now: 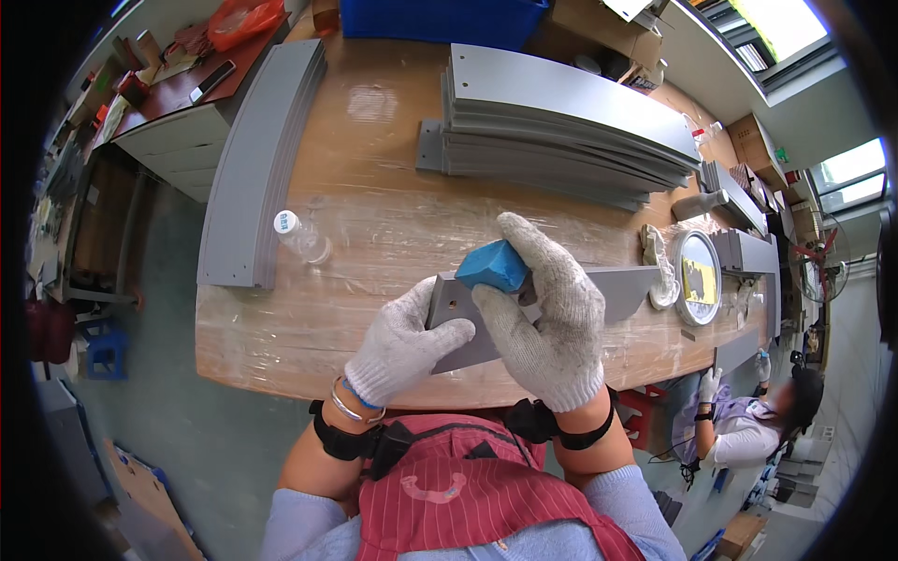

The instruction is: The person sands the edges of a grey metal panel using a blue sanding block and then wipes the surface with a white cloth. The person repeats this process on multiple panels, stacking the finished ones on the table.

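Observation:
In a white knit glove, my left hand (408, 338) grips the left end of a long grey panel (613, 282), thumb across its face near a small hole. My gloved right hand (554, 323) pinches a blue block (493, 266), which looks like a sanding sponge, against the panel's upper edge. The panel is held tilted above the near side of the table, reaching off to the right. My right hand hides its middle part.
Grey panels are stacked at the back (571, 112) and the left (257, 168) of the film-covered table (374, 210). A clear bottle (304, 238) stands left, a round white tub lid (698, 279) lies right. Behind are a blue crate (440, 21) and, at right, a co-worker (748, 421).

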`<action>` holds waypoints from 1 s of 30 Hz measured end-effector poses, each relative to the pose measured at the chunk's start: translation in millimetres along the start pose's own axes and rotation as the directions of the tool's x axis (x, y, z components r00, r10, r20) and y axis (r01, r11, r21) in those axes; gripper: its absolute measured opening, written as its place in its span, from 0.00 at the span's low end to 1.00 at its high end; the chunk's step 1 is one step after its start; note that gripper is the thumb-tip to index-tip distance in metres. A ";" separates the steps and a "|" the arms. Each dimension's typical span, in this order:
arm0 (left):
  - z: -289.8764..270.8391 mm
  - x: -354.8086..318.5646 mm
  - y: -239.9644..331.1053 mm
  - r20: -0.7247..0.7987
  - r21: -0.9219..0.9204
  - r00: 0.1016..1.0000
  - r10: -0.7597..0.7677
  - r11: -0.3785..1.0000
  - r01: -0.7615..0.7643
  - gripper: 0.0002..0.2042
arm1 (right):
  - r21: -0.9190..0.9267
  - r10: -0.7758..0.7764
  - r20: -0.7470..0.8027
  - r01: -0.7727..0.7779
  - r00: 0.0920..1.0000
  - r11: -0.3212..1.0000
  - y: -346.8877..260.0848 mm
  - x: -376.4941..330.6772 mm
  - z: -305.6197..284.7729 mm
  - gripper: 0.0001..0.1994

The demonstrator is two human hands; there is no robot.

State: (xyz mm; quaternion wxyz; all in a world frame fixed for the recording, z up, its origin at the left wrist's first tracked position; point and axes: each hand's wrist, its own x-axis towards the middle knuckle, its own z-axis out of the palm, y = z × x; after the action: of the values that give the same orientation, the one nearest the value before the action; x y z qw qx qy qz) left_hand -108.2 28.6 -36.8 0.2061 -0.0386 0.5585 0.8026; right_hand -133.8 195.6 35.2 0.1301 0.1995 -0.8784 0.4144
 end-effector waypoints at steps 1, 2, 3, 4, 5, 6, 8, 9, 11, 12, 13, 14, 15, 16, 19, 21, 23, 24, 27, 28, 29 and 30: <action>-0.4 -2.1 -0.2 0.004 -0.034 1.000 -0.015 0.999 0.015 0.24 | -0.002 -0.073 -0.013 0.073 0.997 0.997 1.3 2.1 6.3 0.28; -0.8 -4.0 0.0 0.009 -0.068 1.000 -0.029 0.997 0.029 0.24 | -0.002 -0.067 -0.008 0.067 0.998 0.998 1.7 0.5 9.7 0.28; -1.2 -5.4 0.4 0.014 -0.102 0.999 -0.043 0.994 0.044 0.24 | -0.001 -0.061 -0.002 0.061 0.998 0.998 1.9 -1.6 12.4 0.28; -1.0 -6.7 2.3 0.018 -0.057 0.999 -0.032 0.998 0.033 0.24 | -0.003 -0.055 0.003 0.055 0.998 0.998 1.5 -3.1 13.6 0.28; -0.7 -7.8 4.2 0.023 -0.012 1.000 -0.022 1.000 0.022 0.24 | -0.020 -0.067 -0.018 0.066 0.998 0.998 4.9 -5.7 11.1 0.28; -0.8 -8.8 5.5 0.028 0.034 1.000 -0.011 0.999 0.010 0.24 | -0.015 -0.006 -0.035 0.006 0.999 1.000 10.8 -9.9 7.6 0.27; -1.6 -10.4 3.9 0.032 0.019 0.999 0.033 0.999 -0.034 0.24 | 0.001 0.109 -0.069 -0.109 0.992 0.994 21.7 -16.0 -0.3 0.26; -1.8 -11.9 3.3 0.034 0.013 0.998 0.055 0.998 -0.055 0.24 | 0.018 0.150 -0.075 -0.149 0.986 0.989 20.8 -15.8 -4.7 0.26; 0.9 -11.1 4.9 0.002 0.014 1.000 0.026 1.000 -0.026 0.23 | 0.056 0.107 -0.087 -0.102 0.990 0.993 15.6 -15.7 -5.8 0.26; 1.0 -12.2 6.8 -0.014 0.016 1.000 0.011 1.000 -0.011 0.23 | 0.075 0.086 -0.095 -0.079 0.992 0.994 11.0 -14.2 -3.3 0.26; 0.4 -12.9 7.7 -0.046 -0.009 0.998 -0.051 0.999 0.051 0.23 | 0.021 -0.030 -0.091 0.032 0.995 0.999 5.1 -9.0 1.5 0.27; 2.4 -14.0 10.7 -0.056 -0.033 0.992 -0.111 0.993 0.109 0.23 | 0.019 -0.143 -0.112 0.146 0.983 0.989 7.5 -7.1 7.6 0.27; 4.9 -14.7 14.8 -0.066 -0.056 0.983 -0.172 0.984 0.169 0.23 | 0.032 -0.143 -0.105 0.147 0.984 0.989 4.0 -6.0 12.0 0.27; 8.0 -16.1 21.4 -0.124 -0.011 0.980 -0.156 0.988 0.156 0.22 | 0.049 -0.143 -0.095 0.148 0.985 0.988 3.9 -5.9 14.0 0.27; 5.0 -21.7 19.2 -0.206 0.046 0.978 -0.016 0.999 0.026 0.23 | 0.018 -0.069 -0.112 0.072 0.991 0.997 22.1 -14.6 3.5 0.26; -10.8 -31.0 19.7 -0.271 0.131 0.962 0.031 0.991 0.004 0.24 | -0.045 -0.025 -0.184 0.017 0.983 0.999 51.7 -24.4 -2.8 0.26; -25.4 -42.3 23.4 -0.314 0.138 0.947 0.064 0.990 -0.021 0.25 | -0.088 0.060 -0.241 -0.084 0.969 0.993 84.1 -36.2 -16.8 0.25; -28.9 -42.5 22.7 -0.325 0.141 0.943 0.075 0.990 -0.030 0.25 | -0.108 0.134 -0.271 -0.168 0.953 0.980 105.4 -45.0 -26.2 0.23; -38.3 -43.5 20.0 -0.358 0.167 0.926 0.120 0.984 -0.063 0.26 | -0.176 0.321 -0.401 -0.416 0.858 0.892 163.2 -65.1 -49.8 0.23; -42.5 -43.5 18.6 -0.369 0.181 0.922 0.120 0.982 -0.056 0.26 | -0.157 0.415 -0.411 -0.512 0.811 0.845 168.4 -66.3 -55.4 0.23; -42.4 -43.6 19.5 -0.376 0.186 0.919 0.118 0.981 -0.050 0.26 | -0.109 0.413 -0.431 -0.500 0.802 0.859 169.1 -65.8 -55.1 0.23; -40.9 -43.6 21.3 -0.381 0.192 0.917 0.115 0.980 -0.043 0.26 | -0.091 0.260 -0.488 -0.345 0.833 0.934 169.1 -61.7 -47.3 0.23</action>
State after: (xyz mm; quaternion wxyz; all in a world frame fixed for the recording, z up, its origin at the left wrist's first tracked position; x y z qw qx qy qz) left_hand -83.3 -27.4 -20.5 0.0608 -0.1561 0.6596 0.7327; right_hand -153.6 345.0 -73.9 0.2877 -0.0605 -0.8740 0.3868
